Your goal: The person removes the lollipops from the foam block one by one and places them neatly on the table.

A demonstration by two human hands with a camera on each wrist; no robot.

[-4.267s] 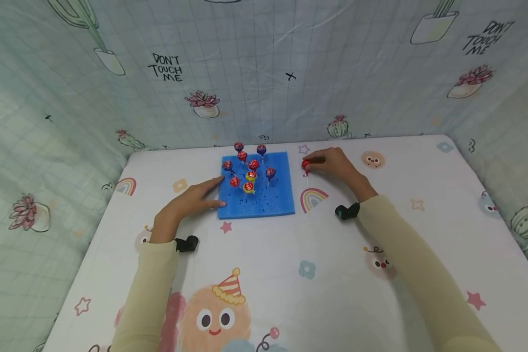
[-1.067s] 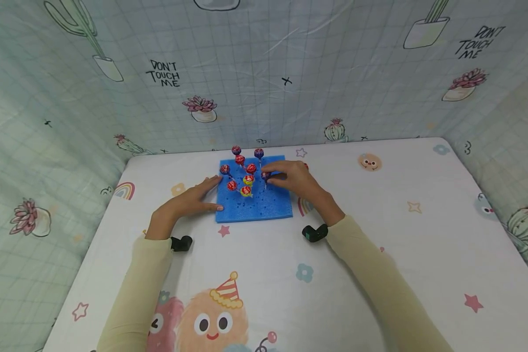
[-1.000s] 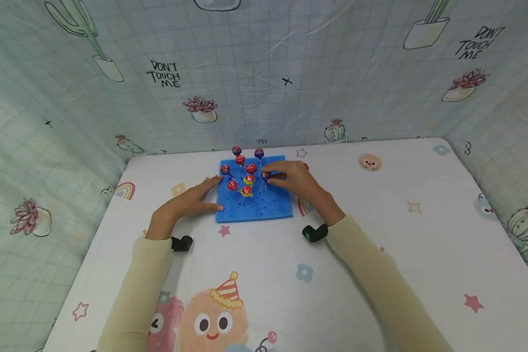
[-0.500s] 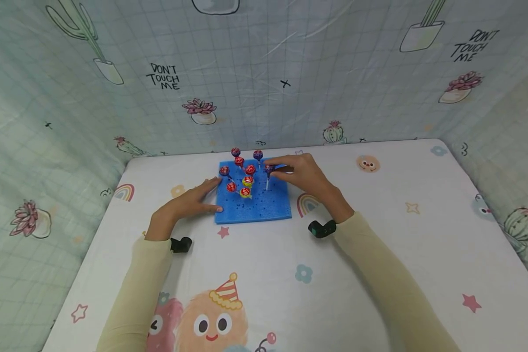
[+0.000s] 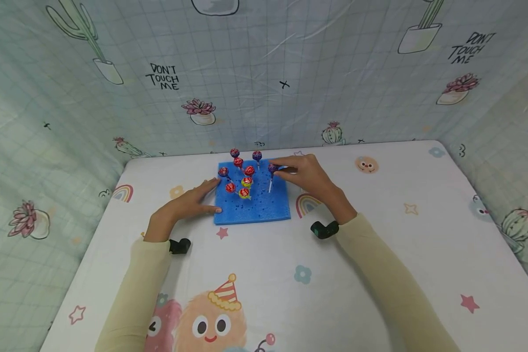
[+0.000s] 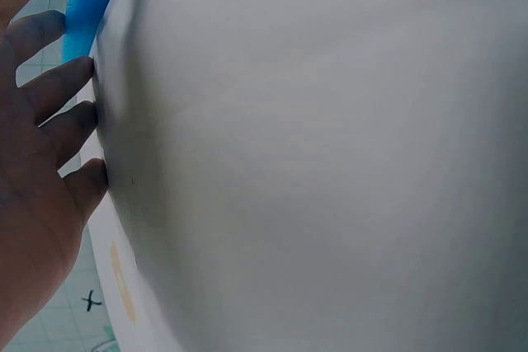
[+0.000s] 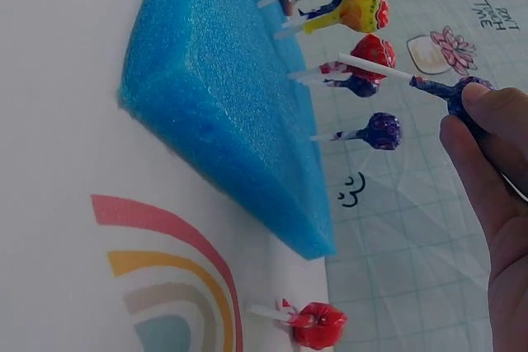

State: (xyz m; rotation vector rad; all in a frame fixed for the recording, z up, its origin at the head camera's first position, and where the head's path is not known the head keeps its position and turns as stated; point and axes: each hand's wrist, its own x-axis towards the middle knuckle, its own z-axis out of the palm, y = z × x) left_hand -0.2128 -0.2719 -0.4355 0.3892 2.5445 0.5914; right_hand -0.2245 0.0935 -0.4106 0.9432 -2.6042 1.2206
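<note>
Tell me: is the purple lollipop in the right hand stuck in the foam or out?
Out. In the right wrist view the purple lollipop, pinched by the right hand, shows its stick's bare tip clear of the blue foam.

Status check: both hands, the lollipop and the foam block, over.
Left hand flat against the foam block edge. Right hand pinches a purple lollipop, stick clear of the foam. Seven lollipops stand planted beside it.

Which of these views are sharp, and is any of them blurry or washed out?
Head view: evenly lit, wide-angle bending at the edges, foam block sharp. Left wrist view: left hand dim, mostly blank surface. Right wrist view: foam crisp, right hand slightly soft.
</note>
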